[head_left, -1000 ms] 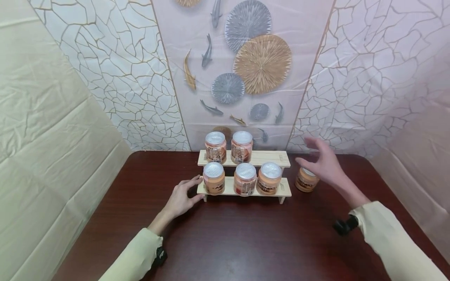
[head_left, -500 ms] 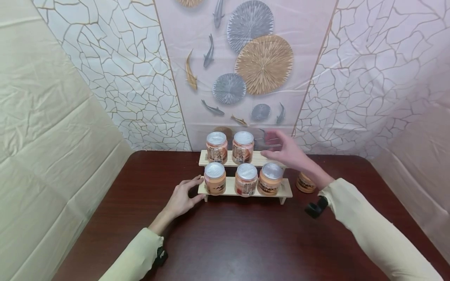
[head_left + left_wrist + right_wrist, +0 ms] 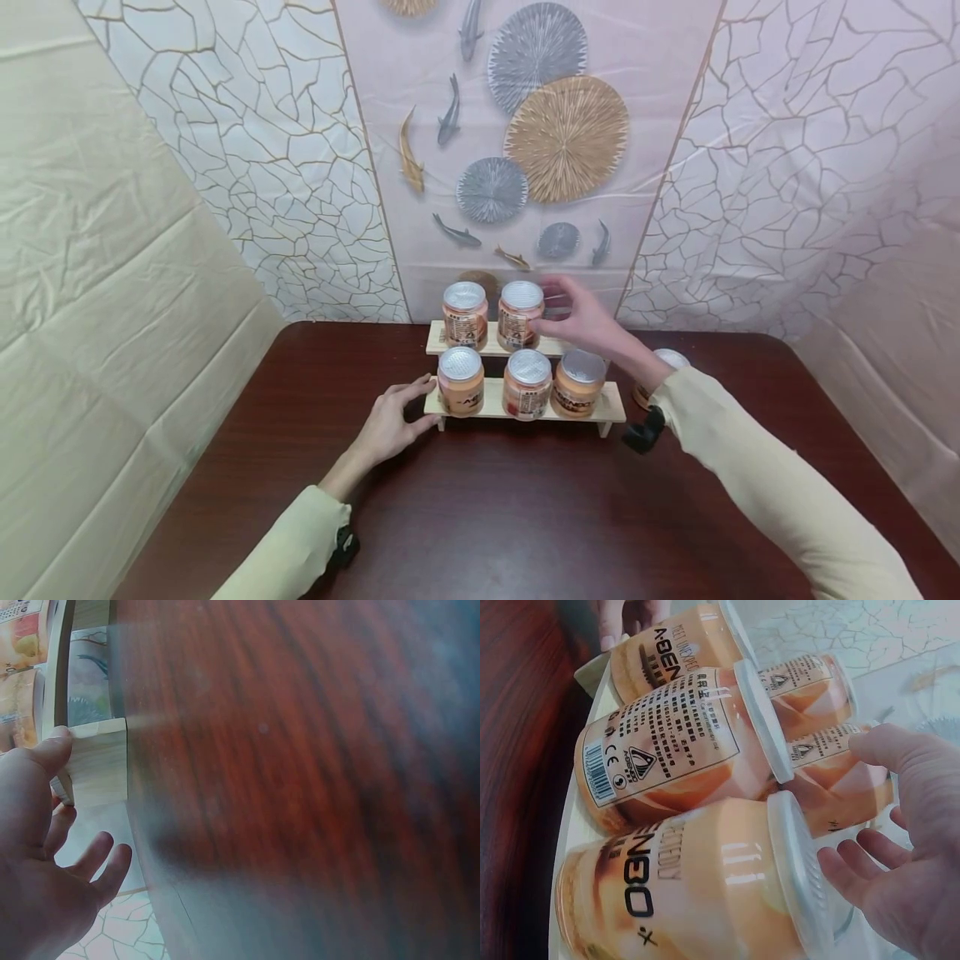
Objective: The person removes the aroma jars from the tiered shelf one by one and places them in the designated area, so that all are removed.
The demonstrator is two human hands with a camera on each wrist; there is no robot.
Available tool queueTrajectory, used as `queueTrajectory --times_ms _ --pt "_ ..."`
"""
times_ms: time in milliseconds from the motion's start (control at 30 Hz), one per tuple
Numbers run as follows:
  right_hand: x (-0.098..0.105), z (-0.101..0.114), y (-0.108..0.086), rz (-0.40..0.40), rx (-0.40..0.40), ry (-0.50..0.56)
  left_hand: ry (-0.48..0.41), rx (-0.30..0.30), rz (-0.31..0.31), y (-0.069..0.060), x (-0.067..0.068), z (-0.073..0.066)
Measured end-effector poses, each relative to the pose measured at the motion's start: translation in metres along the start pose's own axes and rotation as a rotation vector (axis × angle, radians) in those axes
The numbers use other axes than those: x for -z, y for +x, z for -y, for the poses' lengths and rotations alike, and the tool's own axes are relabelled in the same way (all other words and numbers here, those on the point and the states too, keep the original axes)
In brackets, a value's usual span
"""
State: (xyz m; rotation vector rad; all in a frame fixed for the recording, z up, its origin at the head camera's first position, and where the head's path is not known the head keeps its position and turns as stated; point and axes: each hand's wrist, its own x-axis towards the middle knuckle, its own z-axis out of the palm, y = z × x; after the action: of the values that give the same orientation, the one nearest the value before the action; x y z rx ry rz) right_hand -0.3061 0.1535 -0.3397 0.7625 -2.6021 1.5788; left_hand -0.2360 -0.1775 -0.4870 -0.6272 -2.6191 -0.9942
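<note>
Pink-orange jars with silvery lids stand on a two-tier wooden rack. My left hand pinches the left end of the lower tier; in the left wrist view its thumb presses the board's edge while other fingers hang free. My right hand reaches over the upper tier, at the right-hand jar. Its thumb overlaps that jar's front and its fingers are at the far right side, loosely bent. In the right wrist view the thumb lies over the upper jar; firm contact cannot be told.
Another upper jar stands to the left. The lower tier bears a left jar, a middle jar and a right jar. One more jar sits on the dark table, partly behind my right forearm. Patterned cloth hangs behind.
My right hand has moved left from above the loose jar on the table to the upper right jar. My left hand stays on the rack, and the jars keep their places.
</note>
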Motion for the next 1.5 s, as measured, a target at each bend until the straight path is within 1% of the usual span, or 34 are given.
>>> queueTrajectory --times_ms 300,533,700,767,933,1000,1133,1300,1500 --pt "-0.008 -0.001 0.007 -0.008 -0.023 -0.036 0.001 -0.005 -0.003 0.002 -0.001 0.001" --pt "-0.013 -0.002 0.009 -0.011 -0.026 -0.025 -0.004 -0.008 -0.006 0.001 -0.002 0.002" --pt "-0.015 0.024 0.001 0.005 -0.034 -0.014 -0.008 -0.003 -0.005 0.001 -0.001 0.002" --pt "-0.015 0.027 0.000 0.003 -0.039 -0.017 -0.009 -0.004 -0.006 0.001 -0.001 0.002" --pt "-0.016 0.001 0.009 -0.008 -0.022 -0.030 -0.008 -0.004 -0.010 0.001 -0.001 0.001" --pt "-0.015 -0.003 0.010 -0.008 -0.017 -0.033 -0.005 0.000 -0.008 0.000 -0.002 0.000" --pt "-0.015 -0.007 0.011 -0.011 -0.016 -0.054 -0.002 0.008 0.002 -0.001 -0.002 0.000" --pt "-0.011 -0.007 0.010 -0.023 -0.036 -0.067 0.003 0.008 0.006 -0.001 -0.002 0.000" --pt "-0.001 -0.007 0.008 -0.046 -0.013 -0.070 0.003 -0.004 -0.008 0.000 -0.001 0.001"
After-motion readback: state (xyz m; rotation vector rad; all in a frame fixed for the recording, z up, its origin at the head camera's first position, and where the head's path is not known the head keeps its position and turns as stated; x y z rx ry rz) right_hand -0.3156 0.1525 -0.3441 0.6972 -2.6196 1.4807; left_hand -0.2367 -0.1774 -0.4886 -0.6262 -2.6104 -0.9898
